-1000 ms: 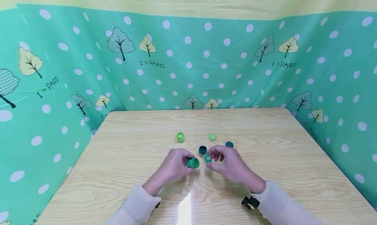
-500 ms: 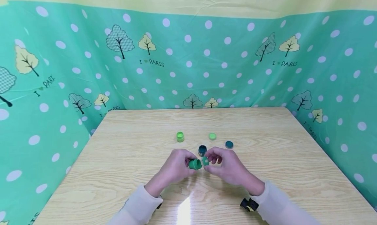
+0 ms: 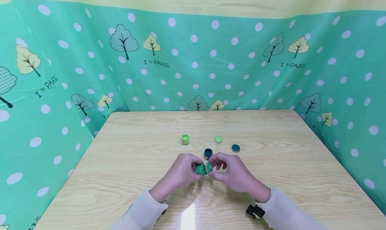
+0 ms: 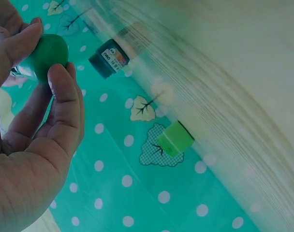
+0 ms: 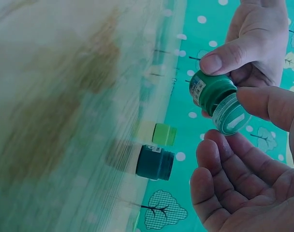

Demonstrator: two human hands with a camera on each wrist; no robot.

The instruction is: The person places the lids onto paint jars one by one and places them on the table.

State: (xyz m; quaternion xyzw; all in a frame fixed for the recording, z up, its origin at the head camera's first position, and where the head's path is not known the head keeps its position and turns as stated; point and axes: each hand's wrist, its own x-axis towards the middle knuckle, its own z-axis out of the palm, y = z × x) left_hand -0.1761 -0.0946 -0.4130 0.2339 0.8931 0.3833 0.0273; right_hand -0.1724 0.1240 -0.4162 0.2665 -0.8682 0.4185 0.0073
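Note:
My left hand [image 3: 183,169] grips a small green paint jar [image 3: 200,170], tilted so its mouth faces right. In the left wrist view the jar's rounded base [image 4: 52,54] shows between thumb and fingers. A clear-rimmed green lid [image 5: 232,116] is pinched between the thumb and fingers of my right hand [image 3: 232,171]. That lid sits right at the jar's mouth, at a slight angle to it; whether the threads meet, I cannot tell. Just beyond the hands stands an uncapped dark teal paint jar [image 3: 208,153].
An uncapped light green jar [image 3: 185,140] stands farther back on the wooden table [image 3: 144,133]. To its right lie a light green lid [image 3: 218,139] and a dark teal lid [image 3: 236,148]. A dotted curtain [image 3: 193,56] hangs behind and along both sides.
Both hands have drawn together. The green jar has turned and shifted slightly right, and the lid has moved left and down to the jar's mouth.

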